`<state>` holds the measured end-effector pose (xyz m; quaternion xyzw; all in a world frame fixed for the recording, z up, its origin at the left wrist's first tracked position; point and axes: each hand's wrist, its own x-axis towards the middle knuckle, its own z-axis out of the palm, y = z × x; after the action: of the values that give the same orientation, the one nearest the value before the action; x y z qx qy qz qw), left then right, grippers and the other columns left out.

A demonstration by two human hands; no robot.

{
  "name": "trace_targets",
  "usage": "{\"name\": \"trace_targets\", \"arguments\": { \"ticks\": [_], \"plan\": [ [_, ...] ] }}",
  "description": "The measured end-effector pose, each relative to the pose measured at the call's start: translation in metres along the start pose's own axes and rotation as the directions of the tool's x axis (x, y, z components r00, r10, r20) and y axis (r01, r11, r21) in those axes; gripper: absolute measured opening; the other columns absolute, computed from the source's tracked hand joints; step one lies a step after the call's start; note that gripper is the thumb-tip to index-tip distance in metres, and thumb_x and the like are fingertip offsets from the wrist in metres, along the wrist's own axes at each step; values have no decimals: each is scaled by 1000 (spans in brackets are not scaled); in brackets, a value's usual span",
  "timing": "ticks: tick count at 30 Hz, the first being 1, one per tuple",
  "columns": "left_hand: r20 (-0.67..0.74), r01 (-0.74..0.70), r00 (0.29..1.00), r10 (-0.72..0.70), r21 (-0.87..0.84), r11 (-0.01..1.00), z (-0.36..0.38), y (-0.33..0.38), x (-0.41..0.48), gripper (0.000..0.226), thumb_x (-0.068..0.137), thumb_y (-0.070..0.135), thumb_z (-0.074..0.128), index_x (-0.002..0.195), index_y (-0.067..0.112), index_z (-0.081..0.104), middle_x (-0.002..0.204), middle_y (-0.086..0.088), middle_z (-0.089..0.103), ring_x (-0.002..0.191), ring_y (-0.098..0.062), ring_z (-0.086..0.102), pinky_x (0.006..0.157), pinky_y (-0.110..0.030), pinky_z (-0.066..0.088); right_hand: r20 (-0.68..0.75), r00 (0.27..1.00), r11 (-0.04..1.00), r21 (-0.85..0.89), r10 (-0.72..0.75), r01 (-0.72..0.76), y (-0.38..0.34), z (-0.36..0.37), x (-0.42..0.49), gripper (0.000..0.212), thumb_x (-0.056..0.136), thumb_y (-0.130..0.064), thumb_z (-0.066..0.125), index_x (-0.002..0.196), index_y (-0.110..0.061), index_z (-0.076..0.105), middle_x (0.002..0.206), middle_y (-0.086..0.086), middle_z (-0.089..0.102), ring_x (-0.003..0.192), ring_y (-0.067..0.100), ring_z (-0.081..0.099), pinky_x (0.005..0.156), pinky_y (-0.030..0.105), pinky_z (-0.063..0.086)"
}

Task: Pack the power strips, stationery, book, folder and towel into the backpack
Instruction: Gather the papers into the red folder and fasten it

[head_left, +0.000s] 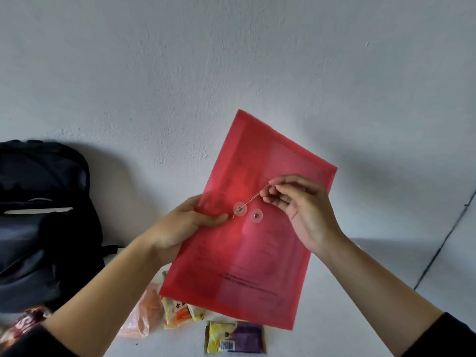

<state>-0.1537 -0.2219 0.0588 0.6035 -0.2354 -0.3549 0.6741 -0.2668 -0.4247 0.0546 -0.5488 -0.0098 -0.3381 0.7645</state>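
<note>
Folder (247, 228) step — left hand (180, 225) grips its edge, right hand (296, 199) pinches the string (253, 198). Next, likely: wind it shut, then into the backpack (43, 222) left of it.

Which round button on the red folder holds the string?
The button nearer the left hand: the string runs from it to the right hand, which pinches it. The other button is bare.
</note>
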Motion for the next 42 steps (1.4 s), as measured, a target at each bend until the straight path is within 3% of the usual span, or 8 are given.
{"name": "trace_targets", "arguments": {
  "ticks": [5,12,17,22,24,28,34,42],
  "plan": [
    [-66,-80,994,86,83,993,-4,3,-3,35,91,-5,65,122,11,70,105,-16,78,77,-26,76,74,-39,65,72,975,877,-426,-211,222,3,0,-2,23,91,15,57,90,4,77,73,10,73,72,22,73,73,26,58],
    [-199,-56,977,73,88,995,-10,-1,-4,32,95,-6,61,116,13,73,95,-17,78,67,-27,74,70,-42,64,4,1000,977,-212,14,-13,3,-8,3,37,93,15,42,67,-4,60,62,1,51,55,16,33,58,34,29],
    [-258,-41,965,47,30,999,-20,0,-2,29,96,-3,61,120,8,70,92,-19,75,65,-29,72,65,-41,64,106,983,603,-779,-148,175,16,-22,-8,15,86,-31,81,76,-21,76,50,-13,40,51,6,35,56,21,31],
    [-252,-44,967,35,-29,999,-20,0,-1,30,95,-1,64,122,11,70,102,-19,77,70,-27,76,71,-46,65,246,951,352,-887,-185,298,28,-23,-9,31,76,-56,80,78,-25,80,62,-15,62,62,8,57,60,26,45],
    [-232,-46,972,38,-32,998,-19,-1,-1,30,95,0,64,122,12,71,105,-18,77,74,-27,76,72,-46,65,273,944,292,-902,-183,318,30,-24,-5,29,80,-51,79,77,-22,79,67,-12,52,71,6,50,63,26,39],
    [-216,-56,975,49,-25,998,-20,-2,-1,31,96,0,62,124,10,69,103,-18,77,73,-27,76,71,-44,65,236,953,357,-888,-188,290,23,-23,-3,35,85,-47,77,68,-18,68,68,-8,46,69,8,47,62,22,31],
    [-240,-63,969,54,-28,998,-22,0,-2,30,96,0,62,123,11,70,105,-19,77,74,-28,76,73,-47,65,270,913,268,-945,305,190,16,-20,-2,50,79,-52,81,46,-22,57,42,-8,44,44,10,39,50,18,29],
    [-234,-102,966,113,60,993,-10,-5,-2,33,97,0,61,124,18,69,104,-8,80,84,-22,77,81,-40,64,190,982,232,-955,0,184,24,-7,-4,49,80,-69,70,93,-28,45,67,-16,51,56,3,47,64,31,40]
  ]
}}
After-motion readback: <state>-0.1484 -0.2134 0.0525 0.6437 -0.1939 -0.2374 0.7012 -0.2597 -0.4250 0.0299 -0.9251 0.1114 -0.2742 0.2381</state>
